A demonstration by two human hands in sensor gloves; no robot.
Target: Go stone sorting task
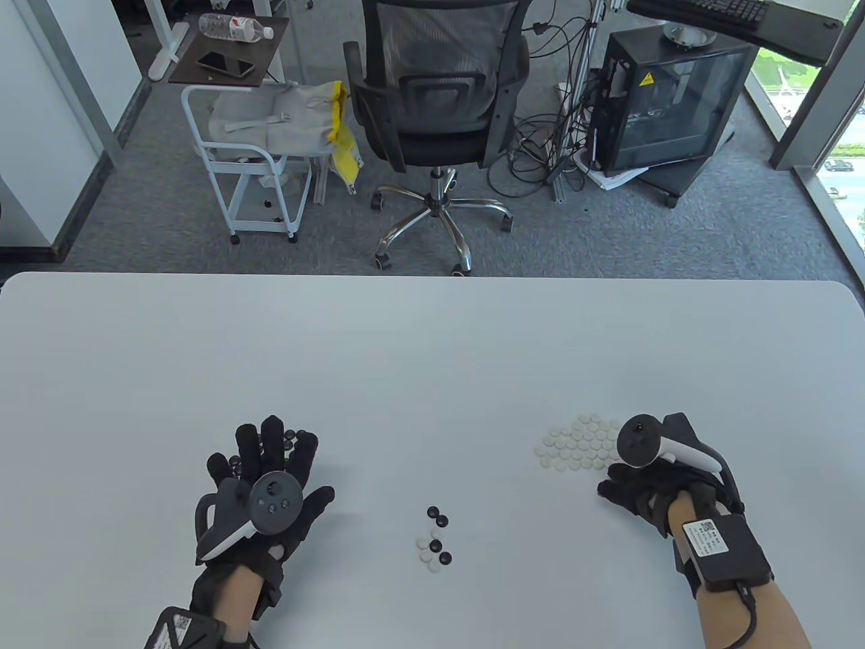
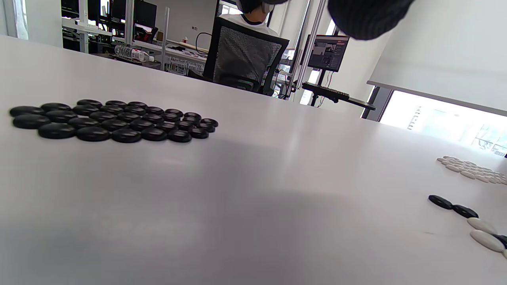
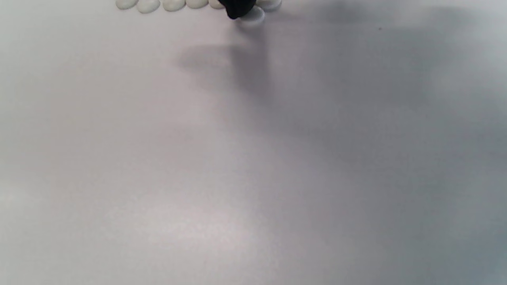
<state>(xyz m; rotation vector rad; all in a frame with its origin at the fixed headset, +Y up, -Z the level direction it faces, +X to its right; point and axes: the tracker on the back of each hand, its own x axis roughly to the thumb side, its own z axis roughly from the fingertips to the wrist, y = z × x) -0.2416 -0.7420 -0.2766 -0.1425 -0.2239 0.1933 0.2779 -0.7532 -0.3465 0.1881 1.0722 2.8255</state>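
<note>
My left hand (image 1: 270, 466) lies with its fingers spread straight over the pile of black stones (image 1: 292, 439), holding nothing. The left wrist view shows that black pile (image 2: 111, 120) lying flat in rows. My right hand (image 1: 635, 490) sits just right of the pile of white stones (image 1: 578, 443), its fingers mostly hidden under the tracker. In the right wrist view one fingertip (image 3: 237, 8) touches a white stone (image 3: 255, 16) at the edge of the white row (image 3: 166, 4). A small mixed cluster of black and white stones (image 1: 434, 537) lies between the hands.
The table (image 1: 432, 351) is white, with its far edge running across the middle of the table view. Behind it stand an office chair (image 1: 436, 101), a white cart (image 1: 250, 155) and a computer case (image 1: 669, 101).
</note>
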